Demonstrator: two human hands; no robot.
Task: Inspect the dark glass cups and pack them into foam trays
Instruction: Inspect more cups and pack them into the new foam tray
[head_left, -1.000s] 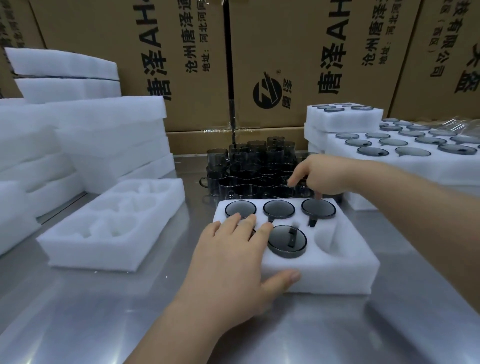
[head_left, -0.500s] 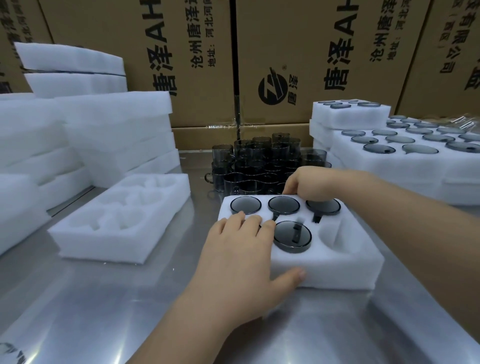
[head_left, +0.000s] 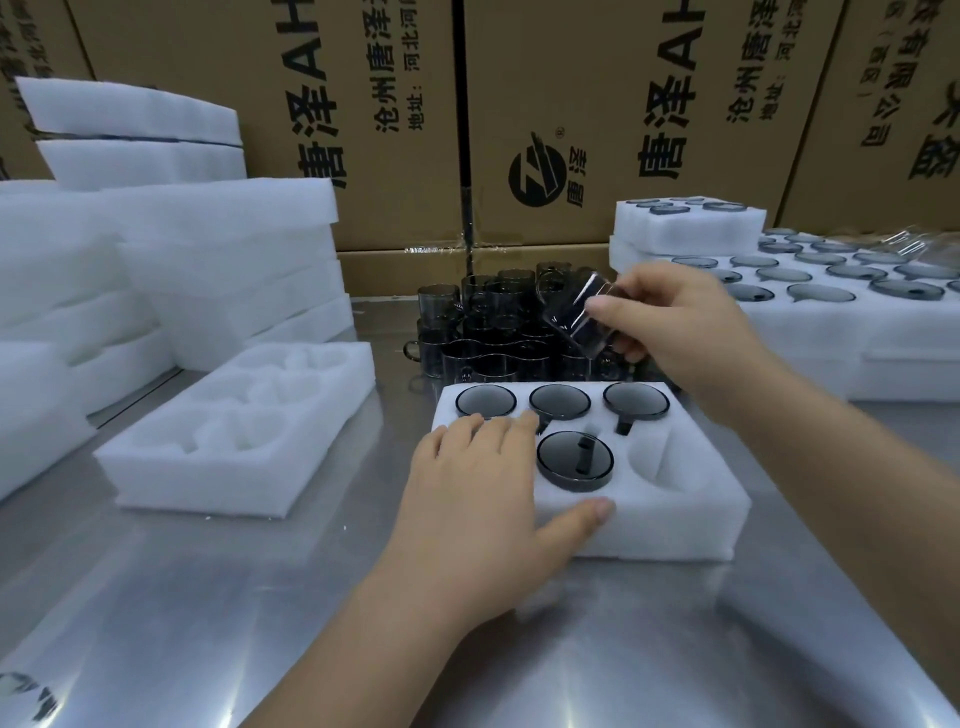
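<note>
Dark glass cup (head_left: 584, 322) hangs tilted in the right hand (head_left: 675, 322), pinched between thumb and curled fingers above the one o'clock corner of the foam tray (head_left: 675, 530), clear of the foam. The left hand (head_left: 478, 483) lies flat at seven o'clock on that tray, fingers straight, thumb on the near rim, gripping nothing; whatever sits under it is hidden.

The pinch on slick glass looks like the weak point: a slip would drop the cup onto the loose cups (head_left: 493, 332) crowded at twelve o'clock and could chip several. The one open pocket (head_left: 657, 462), at four o'clock, has a narrow handle slot, so a cup turned the wrong way would likely jam or sit proud. The light tray could also skate on the polished table if the left hand lifts.

Cups are smoky, translucent cylinders with small loop handles. The foam is white, matt and soft, cut into round wells. An empty foam tray (head_left: 234, 431) lies at nine o'clock, packed trays (head_left: 831, 312) at two, on a reflective steel table (head_left: 260, 597).
</note>
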